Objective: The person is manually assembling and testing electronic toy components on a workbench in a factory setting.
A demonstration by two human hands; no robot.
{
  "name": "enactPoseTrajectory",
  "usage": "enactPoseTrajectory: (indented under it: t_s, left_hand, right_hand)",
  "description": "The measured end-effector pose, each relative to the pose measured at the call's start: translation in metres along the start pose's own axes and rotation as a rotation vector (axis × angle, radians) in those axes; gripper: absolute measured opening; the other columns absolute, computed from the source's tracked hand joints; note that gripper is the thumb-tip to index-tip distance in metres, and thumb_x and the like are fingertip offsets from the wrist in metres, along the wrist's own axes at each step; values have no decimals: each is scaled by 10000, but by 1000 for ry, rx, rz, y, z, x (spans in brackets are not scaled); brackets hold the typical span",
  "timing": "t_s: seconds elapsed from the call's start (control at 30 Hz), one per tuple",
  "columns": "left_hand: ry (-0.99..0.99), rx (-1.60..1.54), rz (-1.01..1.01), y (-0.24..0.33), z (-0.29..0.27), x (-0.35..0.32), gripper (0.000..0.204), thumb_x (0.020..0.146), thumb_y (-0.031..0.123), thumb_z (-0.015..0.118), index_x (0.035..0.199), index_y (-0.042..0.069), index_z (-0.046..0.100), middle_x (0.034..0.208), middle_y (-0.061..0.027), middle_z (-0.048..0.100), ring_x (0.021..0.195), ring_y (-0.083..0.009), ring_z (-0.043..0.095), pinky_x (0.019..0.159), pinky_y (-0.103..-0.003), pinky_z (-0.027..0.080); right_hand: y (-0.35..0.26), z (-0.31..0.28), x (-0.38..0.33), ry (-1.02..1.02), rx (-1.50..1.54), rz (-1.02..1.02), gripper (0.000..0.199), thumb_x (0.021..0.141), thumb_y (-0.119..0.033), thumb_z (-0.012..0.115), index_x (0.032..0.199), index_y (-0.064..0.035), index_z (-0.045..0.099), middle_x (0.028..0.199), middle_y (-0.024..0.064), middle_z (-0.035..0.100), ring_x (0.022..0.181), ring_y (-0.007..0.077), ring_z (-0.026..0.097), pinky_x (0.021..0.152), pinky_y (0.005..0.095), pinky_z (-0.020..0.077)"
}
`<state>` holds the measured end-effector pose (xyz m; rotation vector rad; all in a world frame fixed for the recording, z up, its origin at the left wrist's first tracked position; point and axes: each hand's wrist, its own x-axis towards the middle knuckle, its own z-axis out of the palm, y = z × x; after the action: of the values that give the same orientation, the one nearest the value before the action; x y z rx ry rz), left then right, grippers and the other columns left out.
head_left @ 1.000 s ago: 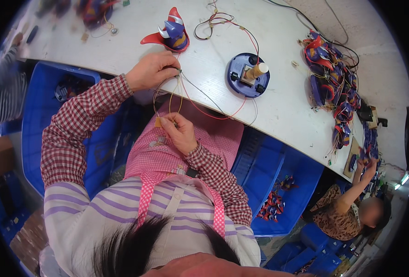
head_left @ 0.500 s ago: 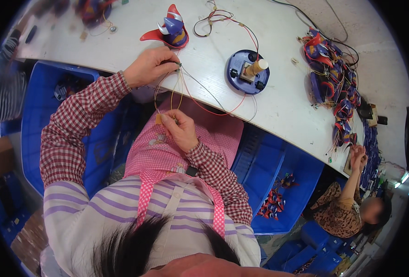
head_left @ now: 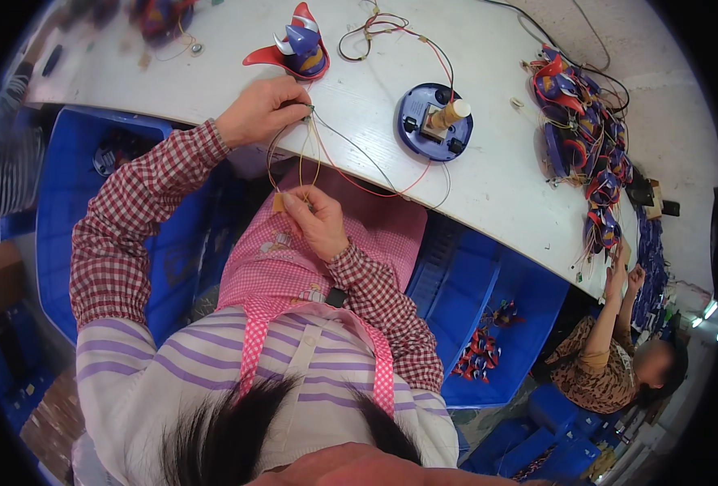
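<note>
At the table's front edge my left hand point(head_left: 263, 112) pinches a small green circuit board point(head_left: 310, 111) with thin wires running from it. Lower down, over my lap, my right hand point(head_left: 317, 224) is closed on a small yellow-brown piece point(head_left: 279, 202) at the lower end of some of these wires. Yellow and dark wires hang in loops between the two hands. A red wire point(head_left: 351, 183) and a grey one lead right toward a round purple base point(head_left: 435, 123) with a white-tipped post. Just beyond my left hand stands a purple and red horned toy part point(head_left: 302, 49).
Several wired toy parts point(head_left: 578, 130) are heaped along the table's point(head_left: 505, 186) right side. Blue bins point(head_left: 489, 324) sit below the table edge on both sides. A black cable point(head_left: 367, 36) lies at the back. A co-worker point(head_left: 602, 364) reaches in at the right; striped clothing shows at far left.
My hands hold almost the same place, the left one shifted very slightly left. At the right, the co-worker's hands have moved apart and lower at the table edge.
</note>
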<state>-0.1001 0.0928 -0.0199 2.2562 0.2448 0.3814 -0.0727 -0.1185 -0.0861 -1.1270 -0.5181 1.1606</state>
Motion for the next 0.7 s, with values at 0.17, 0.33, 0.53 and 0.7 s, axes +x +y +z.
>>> enactPoseTrajectory:
  t_s: [0.17,0.33,0.53,0.7]
  left_hand:
    - [13,13,5,1,0,0,129,807,124,603,858,5,612,791,-77,572,641,-175,496,592,-271,417]
    - [21,53,19,0,0,-1,131,807,126,604,861,8,611,793,-77,573,638,-176,495,591,-270,417]
    - [11,47,27,-3,-3,-1,132,816,138,598,864,16,611,797,-78,573,640,-182,496,592,-272,419]
    - [-18,95,-25,2,-2,0,105,828,104,590,888,18,603,789,-49,537,664,-151,479,618,-244,404]
  right_hand:
    - [0,-1,0,9,25,20,152,907,-141,563,957,0,586,691,22,567,482,47,441,429,149,336]
    - [-1,1,0,8,21,21,152,910,-142,558,958,0,585,696,31,573,481,48,443,425,150,339]
    - [-1,1,2,1,33,24,158,912,-147,555,958,2,582,703,37,576,478,50,443,422,150,341]
    - [-4,4,3,-12,52,50,168,915,-154,552,957,5,580,699,41,571,474,54,440,422,154,339]
